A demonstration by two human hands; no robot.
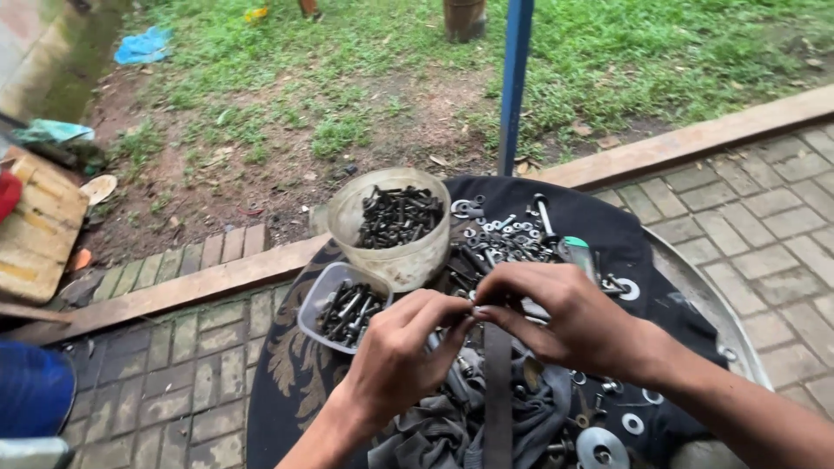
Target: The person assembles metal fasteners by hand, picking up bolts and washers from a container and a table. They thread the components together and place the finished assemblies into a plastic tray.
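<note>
My left hand (398, 354) and my right hand (562, 314) meet fingertip to fingertip over a pile of bolts, nuts and washers (508, 239). Between the fingers of both hands sits a small metal fastener (470, 314), mostly hidden. The pile lies on a dark cloth (599, 217) draped over a round metal tray (725, 326). Just beyond my left hand stand a round translucent tub of dark bolts (395, 219) and a small rectangular plastic container of bolts (345, 306).
A blue pole (514, 82) rises behind the tray. Grass and bare soil lie beyond a stone kerb (695, 139); paving bricks (764, 217) surround the tray. Large washers (601, 447) and grey cloth (452, 426) lie near me. A wooden board (35, 230) lies at left.
</note>
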